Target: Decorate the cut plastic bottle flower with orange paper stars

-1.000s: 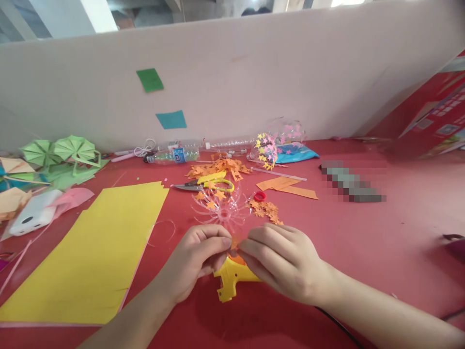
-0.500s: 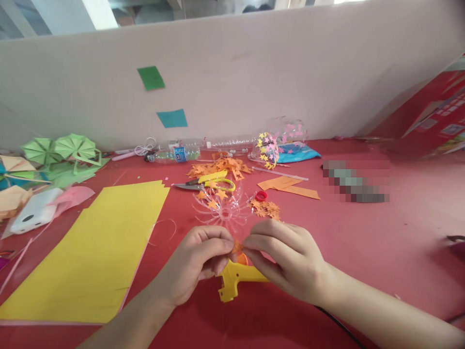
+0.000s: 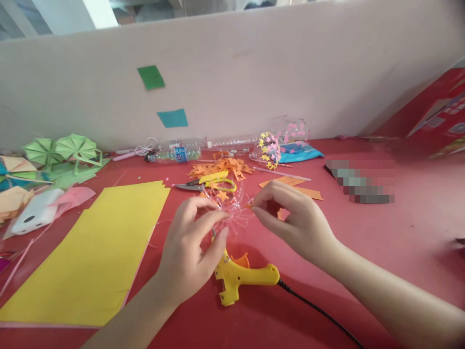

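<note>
My right hand pinches a small orange paper star between thumb and fingertips, beside the clear plastic bottle piece cut into thin curled strips. Across from it, my left hand has thumb and forefinger apart at the near left side of that piece, and I see nothing held in it. Orange paper stars sit on some of the strips. Below the hands a yellow glue gun with an orange trigger lies on the red tabletop, its nozzle partly behind my left hand.
Yellow paper sheets cover the left side. Behind the plastic piece lie yellow-handled scissors and a heap of orange scraps. Bottles line the wall. A black cord runs toward the bottom right.
My hands have parted and moved up toward the plastic piece. The orange star has gone with my right hand, my left thumb and forefinger have spread, and the glue gun is more exposed.
</note>
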Demonstrator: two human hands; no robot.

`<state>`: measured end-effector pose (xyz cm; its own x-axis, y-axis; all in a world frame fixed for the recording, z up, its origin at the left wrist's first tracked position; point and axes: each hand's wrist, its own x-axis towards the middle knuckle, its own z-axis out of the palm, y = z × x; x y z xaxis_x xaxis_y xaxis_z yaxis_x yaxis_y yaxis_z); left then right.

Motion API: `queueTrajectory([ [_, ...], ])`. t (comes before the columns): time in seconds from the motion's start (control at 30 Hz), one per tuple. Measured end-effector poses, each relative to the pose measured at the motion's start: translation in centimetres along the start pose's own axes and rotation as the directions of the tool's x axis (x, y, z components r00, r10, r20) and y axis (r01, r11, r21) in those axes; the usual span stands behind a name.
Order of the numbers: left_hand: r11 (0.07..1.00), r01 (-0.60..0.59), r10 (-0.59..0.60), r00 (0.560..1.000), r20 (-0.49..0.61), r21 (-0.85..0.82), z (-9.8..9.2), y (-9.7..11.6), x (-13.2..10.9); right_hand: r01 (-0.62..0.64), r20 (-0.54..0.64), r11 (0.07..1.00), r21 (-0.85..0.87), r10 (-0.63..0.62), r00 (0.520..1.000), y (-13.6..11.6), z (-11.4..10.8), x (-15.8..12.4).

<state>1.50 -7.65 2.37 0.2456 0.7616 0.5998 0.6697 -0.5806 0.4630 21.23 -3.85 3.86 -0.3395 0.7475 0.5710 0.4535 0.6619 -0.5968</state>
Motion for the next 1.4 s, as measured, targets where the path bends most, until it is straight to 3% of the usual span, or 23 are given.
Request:
queueTrajectory([
  [0.07, 0.981, -0.097, 0.099, 0.995, -0.005, 0.165, 0.6, -0.3, 0.1, -0.156, 0.037, 0.985, 0.070, 0.154, 0.987, 0.2, -0.1, 1.1],
  [0.17, 0.952, -0.115, 0.117, 0.993, 0.012, 0.283, 1.5, -0.7, 0.3, -0.284, 0.079, 0.942, 0.178, 0.274, 0.958, 0.2, -0.1, 1.9],
  [0.4, 0.913, -0.140, 0.136, 0.990, 0.038, 0.382, 1.9, -0.6, 2.0, -0.350, 0.108, 0.903, 0.250, 0.333, 0.937, 0.8, -0.1, 1.3],
  [0.6, 0.874, -0.093, 0.090, 0.995, 0.030, 0.476, 2.7, -0.4, 2.9, -0.342, 0.108, 0.898, 0.276, 0.324, 0.940, 1.0, -0.3, 1.3],
  [0.97, 0.940, -0.044, 0.053, 0.998, -0.018, 0.339, 3.5, -0.3, 2.4, -0.374, 0.193, 0.882, 0.286, 0.329, 0.924, 1.1, 0.4, 1.1],
  [1.2, 0.972, -0.031, 0.041, 0.998, -0.040, 0.233, 3.8, -0.6, 2.2, -0.523, 0.365, 0.802, 0.289, 0.413, 0.835, 1.4, 0.5, 1.3],
  [1.4, 0.989, 0.013, -0.006, 0.999, -0.050, 0.149, 3.8, -0.6, 1.9, -0.598, 0.385, 0.735, 0.320, 0.476, 0.791, 1.8, 0.4, 1.5],
])
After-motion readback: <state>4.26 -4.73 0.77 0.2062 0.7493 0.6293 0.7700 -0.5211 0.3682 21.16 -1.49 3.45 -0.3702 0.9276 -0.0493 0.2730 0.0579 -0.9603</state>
